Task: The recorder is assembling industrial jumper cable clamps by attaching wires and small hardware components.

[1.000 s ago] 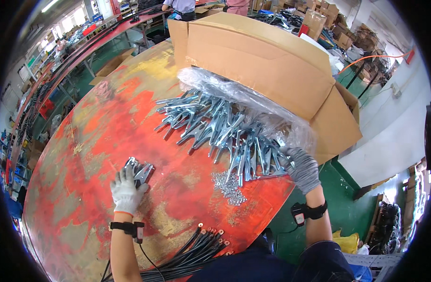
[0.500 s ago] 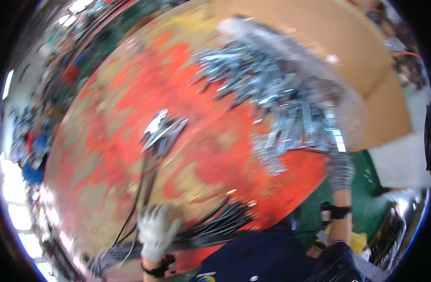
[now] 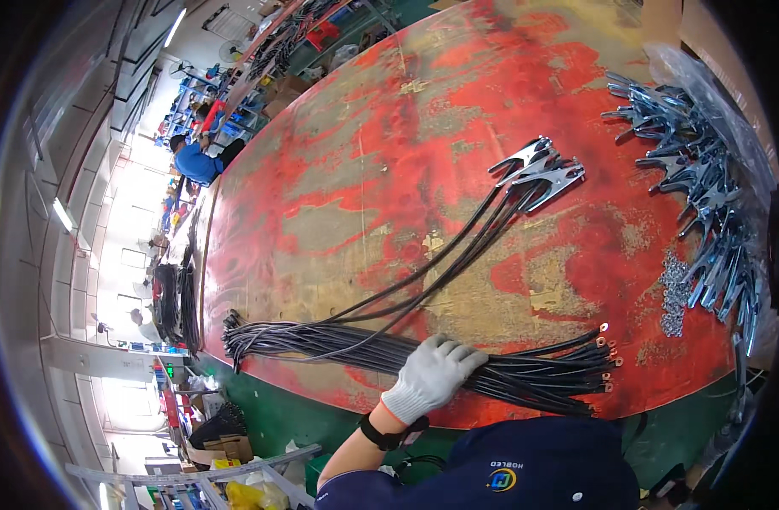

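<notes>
My left hand (image 3: 435, 371), in a white knit glove, lies over a thick bundle of black cables (image 3: 355, 344), its fingers bent round them. Copper ring lugs (image 3: 609, 357) tip the cables' right ends, near the table's front edge. A few cables run from the bundle up to several silver spring clamps (image 3: 538, 172) at the middle right of the table. A large heap of similar clamps (image 3: 712, 191) lies along the right side, with a patch of small metal parts (image 3: 674, 293) beside it. My right hand is out of the picture.
The big table (image 3: 338, 225) has a worn red and tan top. Clear plastic wrap (image 3: 704, 85) and cardboard (image 3: 729, 42) border the clamp heap. More black cables (image 3: 175, 297) hang past the left edge. A person in blue (image 3: 196, 160) is at the far left.
The view has swung left, so the clamps and cables appear farther right. My left hand, its fingers spread before, now closes over the cable bundle. My right hand, earlier by the clamp heap, has left view.
</notes>
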`<state>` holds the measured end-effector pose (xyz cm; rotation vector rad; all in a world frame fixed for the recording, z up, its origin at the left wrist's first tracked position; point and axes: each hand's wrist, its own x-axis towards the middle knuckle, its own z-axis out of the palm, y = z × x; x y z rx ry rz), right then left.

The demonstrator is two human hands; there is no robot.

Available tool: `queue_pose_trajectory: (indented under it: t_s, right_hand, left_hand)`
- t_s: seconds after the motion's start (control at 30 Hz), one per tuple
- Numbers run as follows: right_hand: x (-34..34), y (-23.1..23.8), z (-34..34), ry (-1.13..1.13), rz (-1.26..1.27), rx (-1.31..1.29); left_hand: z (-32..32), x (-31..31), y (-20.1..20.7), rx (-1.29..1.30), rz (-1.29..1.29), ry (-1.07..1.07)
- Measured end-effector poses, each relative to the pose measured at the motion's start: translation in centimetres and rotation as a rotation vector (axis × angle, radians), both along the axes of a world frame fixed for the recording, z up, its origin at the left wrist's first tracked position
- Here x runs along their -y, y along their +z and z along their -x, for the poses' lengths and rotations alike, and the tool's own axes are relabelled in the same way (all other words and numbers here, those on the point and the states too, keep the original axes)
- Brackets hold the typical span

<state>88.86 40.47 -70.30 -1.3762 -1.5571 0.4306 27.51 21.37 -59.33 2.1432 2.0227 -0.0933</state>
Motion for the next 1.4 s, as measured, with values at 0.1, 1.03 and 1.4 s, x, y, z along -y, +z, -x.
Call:
queue_pose_trajectory:
  t_s: [0.1,1.03,1.4]
  right_hand:
    - [0.2,0.9,2.5,0.077,0.165,-0.113]
    - [-0.8,4.5,17.9,0.629,0.335,-0.495]
    - [-2.0,7.4,24.2,0.579,0.605,-0.416]
  left_hand:
    - [0.5,-0.2,0.4,-0.089,-0.022,-0.104]
    - [-6.0,-11.1,1.9,0.741,0.220,0.249]
    - [-6.0,-10.5,0.3,0.715,0.110,0.273]
